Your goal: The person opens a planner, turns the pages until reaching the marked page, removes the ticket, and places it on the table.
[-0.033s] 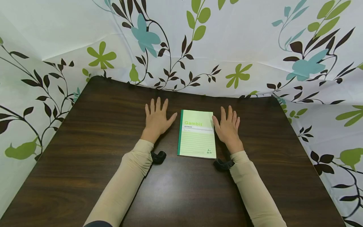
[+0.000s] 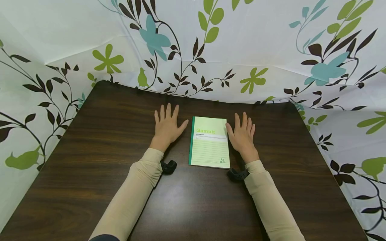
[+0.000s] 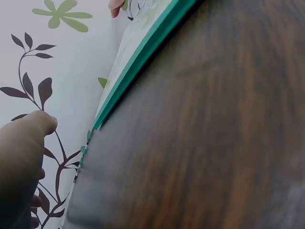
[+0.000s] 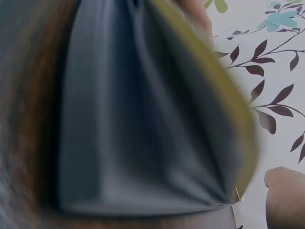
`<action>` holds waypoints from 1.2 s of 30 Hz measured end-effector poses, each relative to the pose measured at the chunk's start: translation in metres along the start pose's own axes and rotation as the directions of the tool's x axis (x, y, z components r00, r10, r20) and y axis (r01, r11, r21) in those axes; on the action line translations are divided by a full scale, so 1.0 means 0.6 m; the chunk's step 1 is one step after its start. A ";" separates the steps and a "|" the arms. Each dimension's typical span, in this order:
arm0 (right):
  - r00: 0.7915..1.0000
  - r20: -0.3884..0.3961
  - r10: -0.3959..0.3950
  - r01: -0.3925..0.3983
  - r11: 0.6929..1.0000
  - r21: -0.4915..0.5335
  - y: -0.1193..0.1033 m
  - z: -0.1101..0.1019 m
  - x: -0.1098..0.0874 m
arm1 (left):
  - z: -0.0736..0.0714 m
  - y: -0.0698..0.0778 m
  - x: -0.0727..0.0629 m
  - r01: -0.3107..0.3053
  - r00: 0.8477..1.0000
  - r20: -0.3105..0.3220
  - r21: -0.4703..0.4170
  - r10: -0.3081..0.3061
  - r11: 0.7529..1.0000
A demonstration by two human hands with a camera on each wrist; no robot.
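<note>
A pale green notebook [image 2: 210, 150] with a dark green spine lies closed on the table, its cover printed "Gambit". To its left, my left hand [image 2: 166, 129] rests palm down with fingers spread, the thumb pointing at the spine but apart from it. My right hand [image 2: 242, 137] lies flat on the other side, its thumb at the notebook's right edge; whether it touches cannot be told. The left wrist view has the green spine [image 3: 138, 64] and my left thumb [image 3: 28, 131]. Blurred page edges [image 4: 143, 119] of the notebook fill much of the right wrist view.
The dark brown wooden table [image 2: 90, 160] reaches back to a white curtain [image 2: 235, 47] with leaf, flower and bird prints, which also hangs along both sides. Black bands, one on the left wrist [image 2: 169, 167] and one on the right wrist [image 2: 237, 174], hold the cameras.
</note>
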State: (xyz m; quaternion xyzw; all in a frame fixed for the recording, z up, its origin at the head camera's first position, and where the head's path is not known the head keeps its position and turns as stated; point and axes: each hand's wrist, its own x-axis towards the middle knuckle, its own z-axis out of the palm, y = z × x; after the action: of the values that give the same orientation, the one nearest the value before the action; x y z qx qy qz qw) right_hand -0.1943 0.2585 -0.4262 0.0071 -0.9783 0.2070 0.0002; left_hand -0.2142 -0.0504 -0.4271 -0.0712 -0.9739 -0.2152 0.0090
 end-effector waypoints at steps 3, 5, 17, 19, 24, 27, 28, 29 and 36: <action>1.000 0.005 0.000 0.000 1.000 0.000 -0.001 0.001 -0.001 | 0.000 0.000 -0.001 -0.003 1.000 0.002 -0.001 0.003 1.000; 1.000 0.013 0.002 -0.002 1.000 0.000 -0.002 0.001 -0.003 | 0.000 0.001 -0.002 -0.008 1.000 0.005 0.002 0.008 1.000; 0.998 0.060 0.015 -0.017 0.999 0.038 -0.011 -0.010 -0.008 | 0.001 0.001 -0.001 -0.019 1.000 -0.021 -0.135 0.017 0.991; 0.998 0.059 0.005 -0.007 0.999 0.038 -0.016 -0.013 -0.008 | -0.001 0.003 0.001 -0.031 0.996 -0.092 -0.189 0.014 0.981; 0.998 0.055 -0.006 0.006 1.000 0.005 -0.024 -0.016 -0.007 | -0.006 0.005 -0.001 -0.052 0.984 -0.180 -0.322 -0.007 0.945; 0.999 0.044 -0.015 0.015 1.000 -0.003 -0.026 -0.019 -0.007 | -0.006 0.004 -0.003 -0.043 0.987 -0.162 -0.390 -0.023 0.920; 0.999 0.038 -0.016 0.016 1.000 0.001 -0.027 -0.021 -0.008 | -0.006 0.003 -0.003 -0.038 0.988 -0.151 -0.409 -0.027 0.912; 0.999 0.031 -0.016 0.016 1.000 0.011 -0.028 -0.023 -0.008 | -0.004 0.002 -0.002 -0.034 0.990 -0.140 -0.429 -0.029 0.903; 0.999 -0.007 -0.039 0.039 0.992 0.120 -0.035 -0.043 -0.013 | -0.003 -0.005 0.003 0.006 0.995 -0.084 -0.541 -0.060 0.841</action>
State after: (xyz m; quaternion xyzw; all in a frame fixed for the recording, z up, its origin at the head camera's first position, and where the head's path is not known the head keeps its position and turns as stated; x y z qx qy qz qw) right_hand -0.1864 0.2496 -0.3938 0.0259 -0.9637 0.2656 0.0060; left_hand -0.2166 -0.0537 -0.4268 -0.0435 -0.8734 -0.4839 0.0323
